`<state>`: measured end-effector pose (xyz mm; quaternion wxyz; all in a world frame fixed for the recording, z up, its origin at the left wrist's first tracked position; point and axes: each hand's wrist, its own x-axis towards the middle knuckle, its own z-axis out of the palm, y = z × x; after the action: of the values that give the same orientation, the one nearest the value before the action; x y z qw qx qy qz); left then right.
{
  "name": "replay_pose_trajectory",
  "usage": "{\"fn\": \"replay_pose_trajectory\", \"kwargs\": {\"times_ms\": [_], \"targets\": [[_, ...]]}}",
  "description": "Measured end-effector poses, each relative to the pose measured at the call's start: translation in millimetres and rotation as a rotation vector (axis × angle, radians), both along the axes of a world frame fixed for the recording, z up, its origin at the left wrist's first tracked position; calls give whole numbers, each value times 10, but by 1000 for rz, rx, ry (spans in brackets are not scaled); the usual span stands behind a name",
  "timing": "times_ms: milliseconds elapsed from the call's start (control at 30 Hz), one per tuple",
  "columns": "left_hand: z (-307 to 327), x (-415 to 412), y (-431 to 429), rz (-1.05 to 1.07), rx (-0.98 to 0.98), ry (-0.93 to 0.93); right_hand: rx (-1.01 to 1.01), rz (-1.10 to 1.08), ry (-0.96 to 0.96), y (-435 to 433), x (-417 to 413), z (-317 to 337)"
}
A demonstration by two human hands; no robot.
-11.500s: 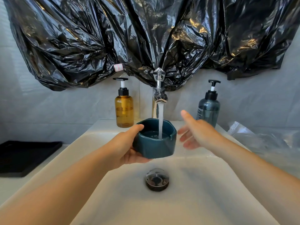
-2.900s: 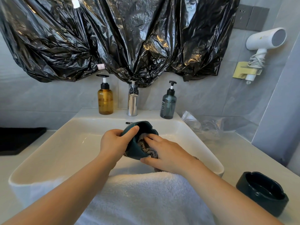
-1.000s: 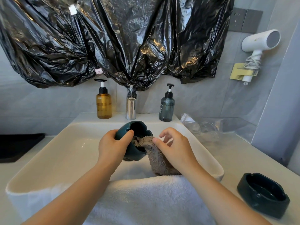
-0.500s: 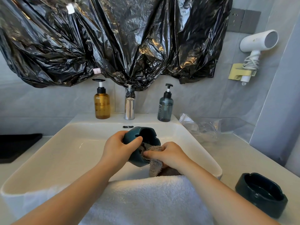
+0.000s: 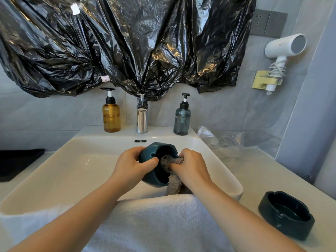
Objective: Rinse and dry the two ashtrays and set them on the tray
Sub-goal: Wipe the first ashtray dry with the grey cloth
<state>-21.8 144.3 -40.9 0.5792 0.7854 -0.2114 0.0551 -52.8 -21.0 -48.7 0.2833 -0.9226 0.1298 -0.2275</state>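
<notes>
My left hand [image 5: 133, 165] grips a teal ashtray [image 5: 156, 171] by its rim, tilted with its opening facing me, above the white sink [image 5: 76, 160]. A grey-brown cloth [image 5: 171, 171] is pushed into the ashtray's bowl, and my right hand [image 5: 190, 166] grips it there with curled fingers. The cloth's loose end hangs below the ashtray. A second, darker ashtray [image 5: 286, 214] stands upright on the counter at the right. The black tray [image 5: 16, 163] lies on the counter at the far left, partly cut off.
A white towel [image 5: 154, 224] drapes over the sink's front edge. The chrome tap [image 5: 142, 117] stands between an amber pump bottle [image 5: 111, 113] and a grey-blue one [image 5: 182, 118]; no water runs. Clear plastic bags [image 5: 223, 142] lie right of the sink. A hair dryer [image 5: 281, 50] hangs on the wall.
Water was running into the ashtray at first; now the tap is off. Over the last second my right hand pushed the cloth deeper into the bowl and my left hand turned the ashtray slightly.
</notes>
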Motion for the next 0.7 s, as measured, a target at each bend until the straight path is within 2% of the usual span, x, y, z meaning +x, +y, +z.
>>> {"fn": "replay_pose_trajectory", "kwargs": {"times_ms": [100, 267, 400, 567, 700], "targets": [[-13, 35, 5, 14, -10, 38, 6, 24, -23, -23, 17, 6], [-3, 68, 32, 101, -144, 66, 290, 182, 149, -1, 52, -35], [-2, 56, 10, 64, -194, 75, 399, 153, 149, -32, 126, -56], [-39, 64, 2, 8, -73, 57, 316, 87, 129, -80, 135, -100], [-38, 70, 5, -26, -87, 207, 324, 95, 88, -116, 164, -99]]}}
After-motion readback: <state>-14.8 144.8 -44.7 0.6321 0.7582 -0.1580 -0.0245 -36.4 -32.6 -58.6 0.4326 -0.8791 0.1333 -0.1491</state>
